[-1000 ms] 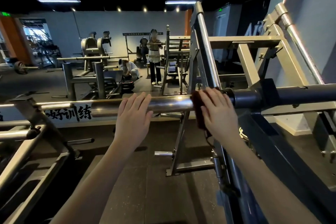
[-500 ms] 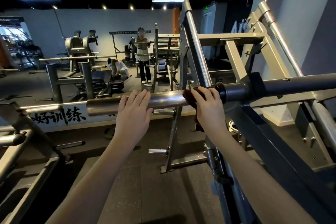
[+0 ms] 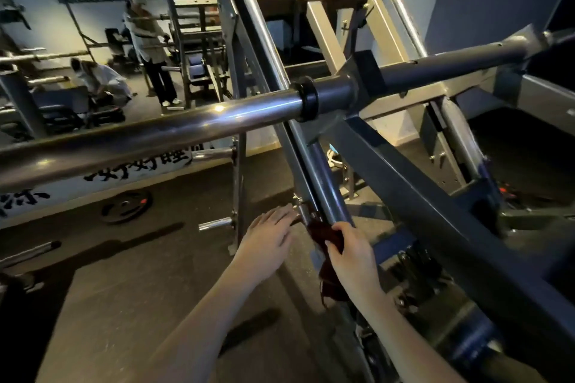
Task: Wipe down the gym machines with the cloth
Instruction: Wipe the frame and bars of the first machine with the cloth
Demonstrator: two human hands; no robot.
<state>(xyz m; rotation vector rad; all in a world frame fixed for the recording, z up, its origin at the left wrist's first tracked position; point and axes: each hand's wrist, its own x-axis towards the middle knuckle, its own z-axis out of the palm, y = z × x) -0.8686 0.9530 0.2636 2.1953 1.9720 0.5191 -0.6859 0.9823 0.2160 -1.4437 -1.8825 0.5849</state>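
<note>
Cloth (image 3: 322, 235) – dark red, bunched – is sitting in your right hand (image 3: 351, 258), which is curling round it and pressing it to the slanted rail (image 3: 326, 185) low down. A loose tail is hanging below your wrist, beside the rail. Your left hand (image 3: 267, 239) is lying flat-fingered with nothing in it, fingertips touching the small bracket (image 3: 300, 210) just left of the cloth.

Risks, as judged from here:
- The hanging tail is likely to catch on whatever is sticking out lower down and pull out of your grip on a down stroke.
- The wad is meeting only the near face of the rail, so the far side may go unwiped.
- Your left fingertips are resting right by the wiping hand – a slip could knock them against the bracket.
- The chrome bar (image 3: 155, 134) is crossing above your hands. Rising without looking risks a bump.
</note>
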